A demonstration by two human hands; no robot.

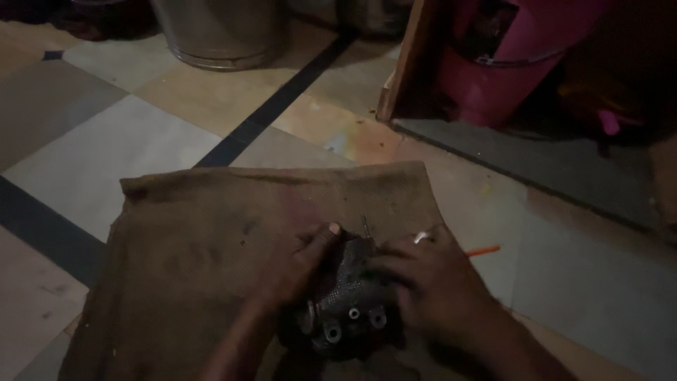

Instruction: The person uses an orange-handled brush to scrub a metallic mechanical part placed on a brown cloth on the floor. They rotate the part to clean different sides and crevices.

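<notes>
Metal part [345,303], dark with a meshed face and round ports, is lying near the burlap sack's [211,233] right edge, long axis running toward you. You are clasping it between both hands: left hand [300,271] fingers curled over its left side, right hand [430,289] closing on its right.

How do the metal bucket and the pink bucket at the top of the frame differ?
The metal bucket is grey and stands upright on open tiled floor; the pink bucket is bright pink, looks tilted, and sits behind a wooden board. The metal one is at upper left, the pink at upper right. Both are cut off by the frame.
</notes>
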